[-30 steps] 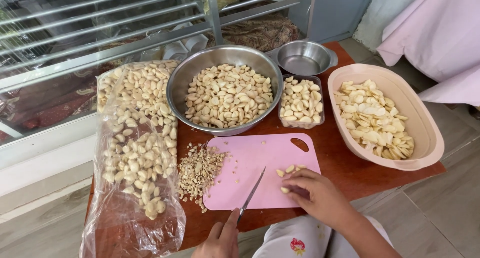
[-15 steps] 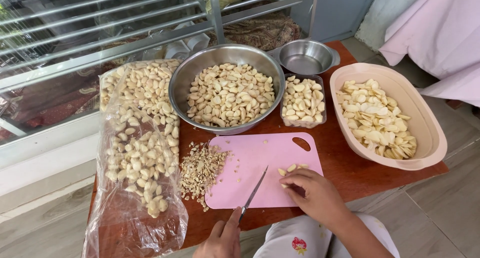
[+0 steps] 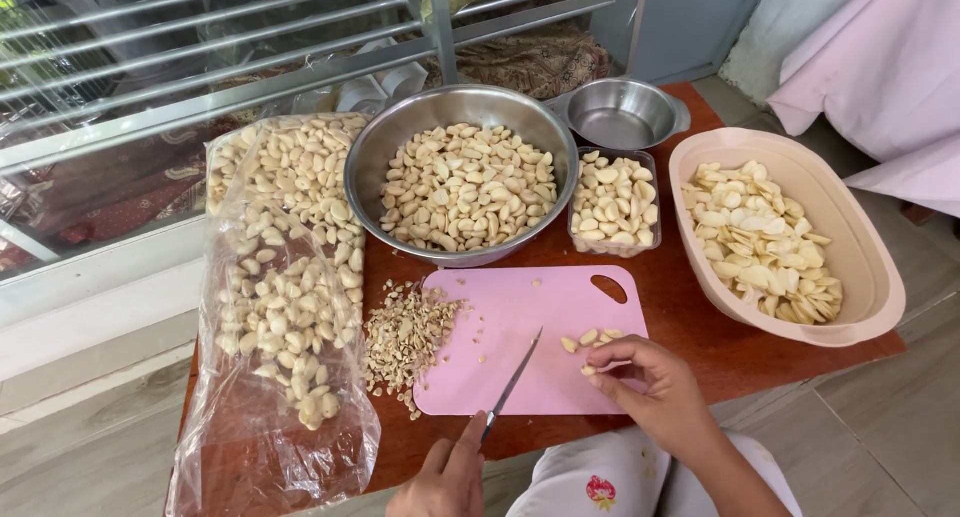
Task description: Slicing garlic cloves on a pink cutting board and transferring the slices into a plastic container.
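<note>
A clear plastic bag of peeled garlic cloves [image 3: 285, 277] lies at the left of the reddish-brown wooden surface [image 3: 700, 327], a heap of trimmed ends [image 3: 405, 337] beside it. The left hand [image 3: 445, 477] grips a slim steel knife [image 3: 512, 385], its blade lying on the pink plastic cutting board [image 3: 520, 327]. The right hand [image 3: 655, 387] pinches a clove among a few pale cloves [image 3: 590, 337] on the board. They look small, firm and slippery, best held by the sides.

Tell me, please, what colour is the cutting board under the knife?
The cutting board is pink, seen in the head view.
</note>
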